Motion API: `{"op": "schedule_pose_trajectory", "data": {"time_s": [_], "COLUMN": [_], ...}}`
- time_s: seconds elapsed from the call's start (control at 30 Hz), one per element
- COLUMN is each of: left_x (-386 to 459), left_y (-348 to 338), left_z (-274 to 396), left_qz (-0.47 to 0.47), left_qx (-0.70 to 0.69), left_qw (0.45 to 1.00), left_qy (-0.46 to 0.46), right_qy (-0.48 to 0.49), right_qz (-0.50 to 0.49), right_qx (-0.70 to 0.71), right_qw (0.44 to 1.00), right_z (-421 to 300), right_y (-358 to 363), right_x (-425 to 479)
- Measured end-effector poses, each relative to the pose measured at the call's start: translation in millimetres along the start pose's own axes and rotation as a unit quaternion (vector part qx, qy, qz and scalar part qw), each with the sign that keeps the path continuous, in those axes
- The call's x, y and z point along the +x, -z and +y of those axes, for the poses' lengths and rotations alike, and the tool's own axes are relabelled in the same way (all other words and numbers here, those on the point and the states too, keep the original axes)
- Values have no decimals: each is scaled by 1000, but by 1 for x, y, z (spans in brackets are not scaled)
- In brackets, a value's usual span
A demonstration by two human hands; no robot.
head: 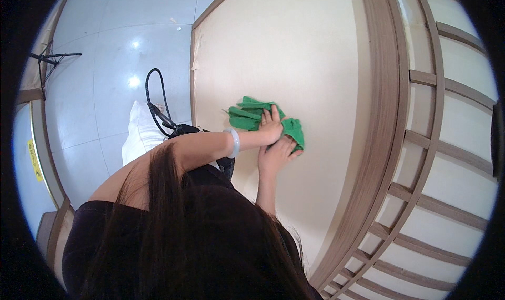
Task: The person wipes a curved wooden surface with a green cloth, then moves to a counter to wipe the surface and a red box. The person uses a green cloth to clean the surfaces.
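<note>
A crumpled green cloth (245,117) lies on a cream-coloured flat surface (292,55). My left hand (271,128), with a pale bangle on its forearm, presses on the cloth's middle with fingers pointing away from me. Just below and to the right, my right hand (278,152) grips the bunched end, its fingertips partly covered by a fold. The hands lie close together, the left wrist near the back of the right hand.
Wood trim (384,103) and a slatted wooden lattice (418,142) border the right side. Grey-blue floor tiles (118,43) lie left, past the surface's edge strip (192,83). A black cord loop (152,75) hangs beside white fabric (138,134). A black stand (55,59) is far left.
</note>
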State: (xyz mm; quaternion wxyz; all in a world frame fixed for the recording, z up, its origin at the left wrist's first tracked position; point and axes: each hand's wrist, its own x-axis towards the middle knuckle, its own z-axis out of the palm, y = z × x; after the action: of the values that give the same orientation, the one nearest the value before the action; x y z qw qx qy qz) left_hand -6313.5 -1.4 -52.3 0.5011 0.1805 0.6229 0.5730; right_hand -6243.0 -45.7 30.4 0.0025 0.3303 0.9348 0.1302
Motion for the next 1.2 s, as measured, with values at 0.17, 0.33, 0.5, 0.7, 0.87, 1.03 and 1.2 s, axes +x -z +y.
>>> {"op": "schedule_pose_trajectory", "data": {"time_s": [0.17,0.33,0.5,0.7,0.87,1.03,1.2], "left_x": [-49,-77,-93,-69,-49,-34,-20], "left_y": [-5,-6,8,4,11,31,55], "left_z": [80,123,159,155,136,112,91], "left_qz": [22,49,21,35,64,63,92], "left_qx": [-35,-26,57,78,79,77,98], "left_qw": [990,951,896,861,855,898,909], "left_qy": [-132,-304,-440,-502,-509,-429,-395], "right_qy": [-59,-39,-39,-71,-82,-82,-97], "right_qz": [45,101,139,128,115,60,-8], "right_qx": [-39,-94,-69,-148,-209,-195,-191], "right_qw": [996,990,987,978,968,976,977], "right_z": [24,44,43,43,33,10,-20], "right_y": [41,76,111,111,91,68,53], "right_x": [-1,-1,2,9,26,38,51]}}
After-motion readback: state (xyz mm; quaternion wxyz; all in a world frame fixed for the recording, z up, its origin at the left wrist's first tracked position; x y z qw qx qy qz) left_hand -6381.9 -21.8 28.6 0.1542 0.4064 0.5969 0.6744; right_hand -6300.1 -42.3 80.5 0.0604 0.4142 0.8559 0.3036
